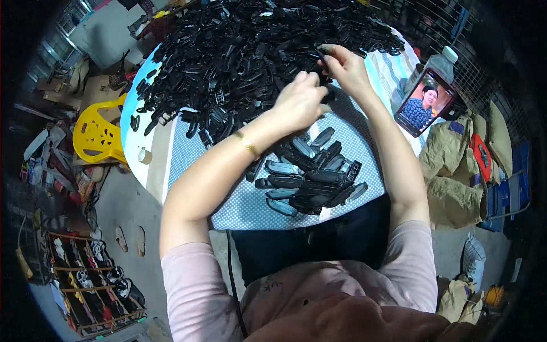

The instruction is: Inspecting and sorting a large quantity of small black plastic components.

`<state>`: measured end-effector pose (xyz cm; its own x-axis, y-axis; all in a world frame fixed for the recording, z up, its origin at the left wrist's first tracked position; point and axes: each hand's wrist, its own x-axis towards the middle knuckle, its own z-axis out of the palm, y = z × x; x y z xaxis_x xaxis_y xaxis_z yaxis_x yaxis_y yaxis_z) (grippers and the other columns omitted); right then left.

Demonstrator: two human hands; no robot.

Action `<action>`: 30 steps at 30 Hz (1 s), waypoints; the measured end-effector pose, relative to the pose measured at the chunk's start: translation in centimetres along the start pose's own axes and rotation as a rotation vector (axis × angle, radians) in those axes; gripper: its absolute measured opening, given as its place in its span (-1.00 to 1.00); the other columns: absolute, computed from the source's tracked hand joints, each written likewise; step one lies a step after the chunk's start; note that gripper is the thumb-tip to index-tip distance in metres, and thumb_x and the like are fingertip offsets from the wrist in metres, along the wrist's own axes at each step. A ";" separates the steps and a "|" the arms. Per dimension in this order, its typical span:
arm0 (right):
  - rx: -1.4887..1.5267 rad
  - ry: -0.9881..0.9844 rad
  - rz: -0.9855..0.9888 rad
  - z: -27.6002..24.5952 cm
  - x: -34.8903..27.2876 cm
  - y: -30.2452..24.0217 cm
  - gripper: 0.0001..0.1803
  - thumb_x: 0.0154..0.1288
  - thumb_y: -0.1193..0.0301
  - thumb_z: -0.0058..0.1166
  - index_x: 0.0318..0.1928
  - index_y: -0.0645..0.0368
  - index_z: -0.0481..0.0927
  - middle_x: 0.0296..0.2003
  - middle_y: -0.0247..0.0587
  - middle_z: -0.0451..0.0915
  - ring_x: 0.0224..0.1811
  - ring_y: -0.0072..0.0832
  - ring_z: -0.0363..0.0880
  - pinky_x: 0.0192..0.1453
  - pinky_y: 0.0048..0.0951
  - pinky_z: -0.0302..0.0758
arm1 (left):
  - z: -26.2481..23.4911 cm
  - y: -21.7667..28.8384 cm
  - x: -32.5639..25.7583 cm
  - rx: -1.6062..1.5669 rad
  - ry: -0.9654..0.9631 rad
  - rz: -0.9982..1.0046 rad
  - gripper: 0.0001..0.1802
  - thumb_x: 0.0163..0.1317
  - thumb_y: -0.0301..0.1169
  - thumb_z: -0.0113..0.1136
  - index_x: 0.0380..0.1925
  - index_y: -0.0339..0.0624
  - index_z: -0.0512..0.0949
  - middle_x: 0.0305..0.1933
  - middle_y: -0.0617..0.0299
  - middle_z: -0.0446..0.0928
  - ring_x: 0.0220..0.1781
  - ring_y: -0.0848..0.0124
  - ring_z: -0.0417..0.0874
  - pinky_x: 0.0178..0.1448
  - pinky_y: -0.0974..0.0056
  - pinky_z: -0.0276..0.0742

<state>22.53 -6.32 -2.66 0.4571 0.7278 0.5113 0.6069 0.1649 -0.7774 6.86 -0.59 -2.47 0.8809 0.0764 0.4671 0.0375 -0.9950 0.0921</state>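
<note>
A large heap of small, elongated black plastic parts (239, 62) covers the far half of the round table. My left hand (301, 101) is over the heap's near edge with its fingers curled closed; whatever they hold is hidden. Just right of it and slightly farther, my right hand (346, 69) has its thumb and forefinger bent together at the dark parts. What it pinches cannot be told apart from the heap. Nearer my body, a smaller pile of black and grey-looking plastic parts (310, 179) lies on the dotted table cover (236, 211), between my forearms.
At the table's right side a phone (426, 105) leans upright against a clear bottle (442, 64) with a white cap. A small white cup (144, 155) stands at the left edge. Beyond are a yellow plastic stool (98, 134), brown sacks (456, 194) and a shoe rack (91, 285).
</note>
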 end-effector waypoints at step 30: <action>0.398 -0.224 0.178 4.7 -4.9 -6.7 -0.79 0.24 0.41 0.02 -0.18 0.29 0.55 -0.45 -0.33 0.56 -0.50 -0.65 0.55 -0.45 -0.69 0.46 | -4.3 -2.3 -6.0 -1.415 0.393 -0.663 -0.62 0.06 -0.61 0.17 -0.05 -0.31 0.46 -0.19 0.24 0.54 -0.20 0.54 0.54 -0.06 0.46 0.46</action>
<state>13.17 -7.88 -1.68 0.3532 0.8861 0.3000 0.2167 0.2345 -0.9477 -0.56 1.47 -1.70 0.7099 0.6807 0.1808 -0.2960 0.0554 0.9536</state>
